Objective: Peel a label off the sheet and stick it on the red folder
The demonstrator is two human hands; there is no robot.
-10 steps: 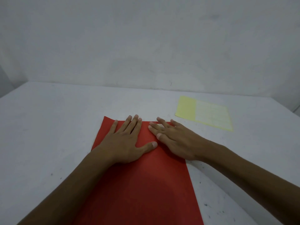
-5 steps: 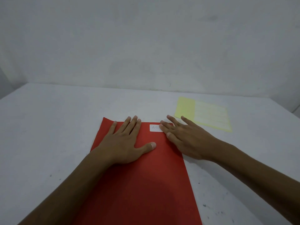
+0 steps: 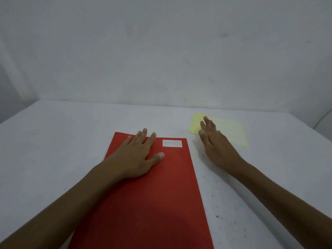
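The red folder [image 3: 161, 194] lies flat on the white table, running from the middle toward me. A small white label [image 3: 172, 143] with handwriting is stuck near the folder's far right corner. My left hand [image 3: 138, 155] rests flat on the folder's far left part, fingers spread, holding nothing. My right hand [image 3: 215, 144] is off the folder to its right, open with fingers apart, and its fingertips reach over the near left part of the pale yellow label sheet [image 3: 231, 131].
The white table [image 3: 53, 150] meets a plain white wall [image 3: 161, 51] at the back. Dark specks mark the table to the right of the folder. A table edge shows at the far right.
My right hand has slid off the folder's far corner to the right, toward the yellow sheet, uncovering the white label. My left hand has stayed flat on the folder.
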